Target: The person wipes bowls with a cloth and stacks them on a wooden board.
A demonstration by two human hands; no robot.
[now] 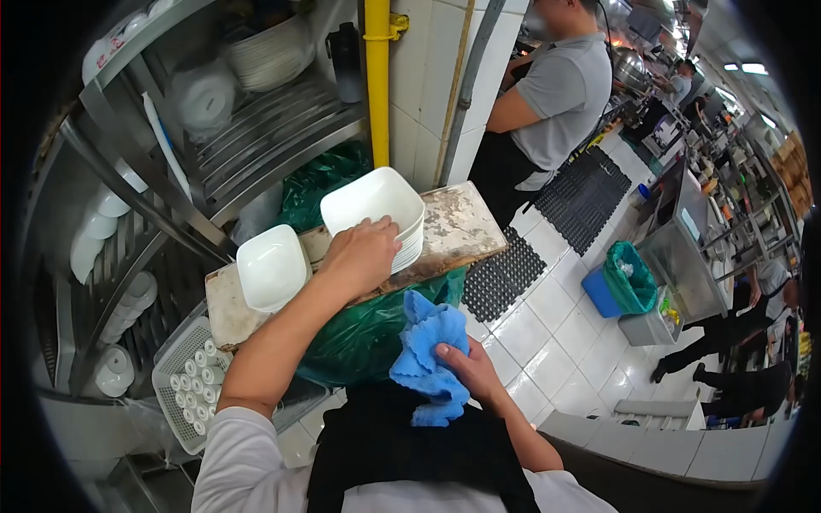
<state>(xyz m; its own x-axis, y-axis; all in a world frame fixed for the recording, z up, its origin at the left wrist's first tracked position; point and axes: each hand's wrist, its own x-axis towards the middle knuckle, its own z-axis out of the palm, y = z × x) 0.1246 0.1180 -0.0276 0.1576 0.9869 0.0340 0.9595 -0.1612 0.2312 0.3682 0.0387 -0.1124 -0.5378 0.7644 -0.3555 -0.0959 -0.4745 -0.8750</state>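
Note:
My left hand (361,255) reaches onto the right-hand stack of white square bowls (374,201), its fingers curled over the near rim of the top bowl. Another white square bowl stack (274,265) stands to the left on the same worn board (462,224). In front of my body, my right hand (466,366) holds a crumpled blue cloth (432,355), with the thumb pressed on it. The cloth hangs clear of the bowls.
Metal shelves (256,145) with dishes fill the left side, near a yellow pipe (377,85). Below left sits a grey basket (184,385) of white cylinders. A person (552,94) stands beyond the board. A blue bin (603,291) is farther right.

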